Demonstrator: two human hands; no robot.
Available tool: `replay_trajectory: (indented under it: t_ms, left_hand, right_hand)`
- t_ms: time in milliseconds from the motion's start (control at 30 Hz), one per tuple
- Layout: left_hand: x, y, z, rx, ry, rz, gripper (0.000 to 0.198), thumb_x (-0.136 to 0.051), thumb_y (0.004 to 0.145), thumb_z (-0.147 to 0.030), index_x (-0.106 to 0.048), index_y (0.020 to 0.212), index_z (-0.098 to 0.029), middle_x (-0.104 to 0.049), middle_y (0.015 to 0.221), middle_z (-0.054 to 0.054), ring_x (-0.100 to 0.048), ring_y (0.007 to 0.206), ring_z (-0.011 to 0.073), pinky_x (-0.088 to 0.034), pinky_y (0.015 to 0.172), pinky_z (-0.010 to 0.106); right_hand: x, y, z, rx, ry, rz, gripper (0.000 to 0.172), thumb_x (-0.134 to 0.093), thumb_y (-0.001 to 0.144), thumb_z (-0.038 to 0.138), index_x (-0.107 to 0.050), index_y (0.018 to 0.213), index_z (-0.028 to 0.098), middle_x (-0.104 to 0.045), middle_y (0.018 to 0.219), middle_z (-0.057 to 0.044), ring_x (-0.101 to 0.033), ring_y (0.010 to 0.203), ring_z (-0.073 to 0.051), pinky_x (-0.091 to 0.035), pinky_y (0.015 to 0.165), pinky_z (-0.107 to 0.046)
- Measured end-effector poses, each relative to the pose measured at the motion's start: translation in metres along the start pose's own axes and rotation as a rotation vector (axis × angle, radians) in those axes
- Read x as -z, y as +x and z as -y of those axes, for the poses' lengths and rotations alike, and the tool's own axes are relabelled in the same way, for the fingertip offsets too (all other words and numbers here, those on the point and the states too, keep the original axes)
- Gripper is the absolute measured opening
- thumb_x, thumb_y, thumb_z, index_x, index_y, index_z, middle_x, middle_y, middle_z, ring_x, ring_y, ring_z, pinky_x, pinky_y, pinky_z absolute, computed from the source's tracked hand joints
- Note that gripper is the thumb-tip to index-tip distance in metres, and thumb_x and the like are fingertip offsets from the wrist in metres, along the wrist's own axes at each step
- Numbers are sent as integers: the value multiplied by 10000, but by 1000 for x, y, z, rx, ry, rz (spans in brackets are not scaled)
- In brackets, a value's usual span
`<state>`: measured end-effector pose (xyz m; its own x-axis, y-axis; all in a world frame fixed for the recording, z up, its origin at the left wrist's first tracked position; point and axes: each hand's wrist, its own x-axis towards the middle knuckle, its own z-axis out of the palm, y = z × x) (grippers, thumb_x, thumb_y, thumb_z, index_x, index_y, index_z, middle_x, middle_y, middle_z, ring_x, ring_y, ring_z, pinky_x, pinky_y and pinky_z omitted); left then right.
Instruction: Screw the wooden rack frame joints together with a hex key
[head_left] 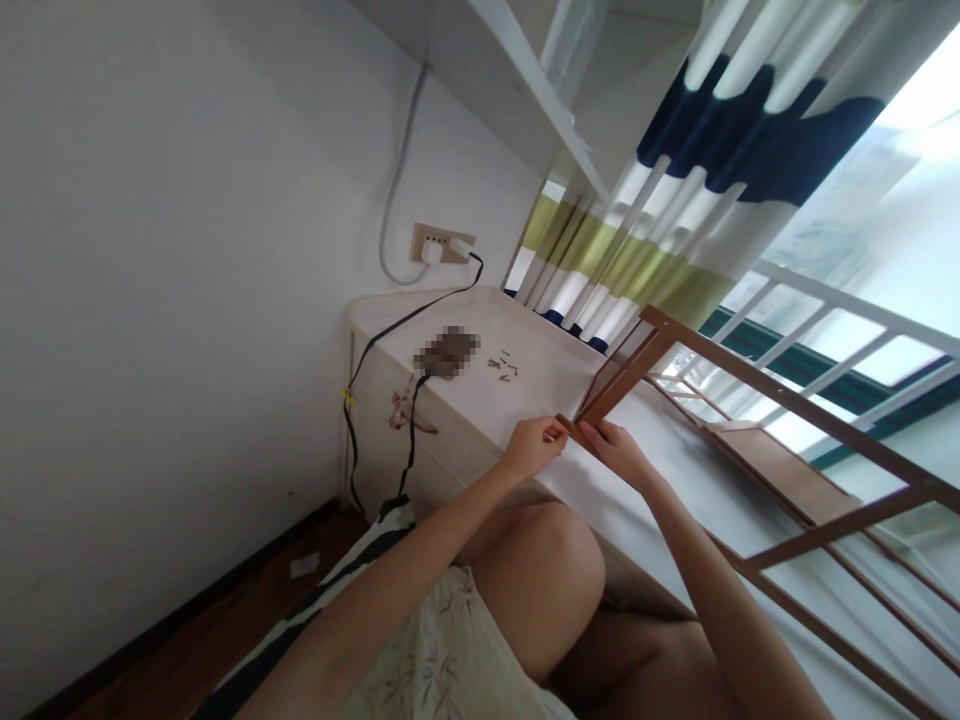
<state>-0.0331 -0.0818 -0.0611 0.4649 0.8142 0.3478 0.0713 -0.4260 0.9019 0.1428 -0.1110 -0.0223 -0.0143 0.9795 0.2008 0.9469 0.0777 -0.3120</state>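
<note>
A brown wooden rack frame [780, 393] stands tilted on the white desktop, its near corner between my hands. My right hand [619, 450] is closed around the lower bar by that corner, thumb on the wood. Just left of it, my left hand [532, 447] has its fingers curled in a pinch at the bar's end. Whatever lies between those fingers is too small to make out. Beyond my hands, several small metal screws [508, 366] lie loose on the white desktop [480, 395].
A blurred-out item [448, 353] sits near the desk's left edge, with a black cable [412, 430] hanging from it. Plugs fill a wall socket [442, 244]. A white shelf [525, 90] overhangs the desk. The striped curtain [637, 230] and window railing [847, 305] are behind the rack.
</note>
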Motion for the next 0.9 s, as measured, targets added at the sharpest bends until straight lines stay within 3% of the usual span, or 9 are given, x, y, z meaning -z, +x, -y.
replay_trajectory:
  t_ms: [333,533,900]
  left_hand:
    - [0,3,2,62,-228,34,210,-510,796,-282,-552,888,-98,-592,775,16,-572,668,95,-501,632,272]
    - [2,3,2,58,-288,49,192,-519,790,-265,-558,884,-102,-591,825,27,-571,751,116,-493,699,310]
    - [1,4,-1,61,-347,69,183,-512,796,-251,-550,889,-99,-585,805,22,-571,725,110,-495,673,296]
  right_hand:
    - [6,-1,7,29,132,-6,379,-388,857,451,-542,817,106,-530,714,2,-520,655,-111,-440,630,-273]
    - [8,-1,7,42,204,2,389,-382,857,457,-547,858,105,-545,764,-9,-532,705,-127,-442,668,-294]
    - [7,1,5,39,243,11,388,-385,855,461,-543,846,106,-540,758,-9,-527,698,-123,-440,664,-292]
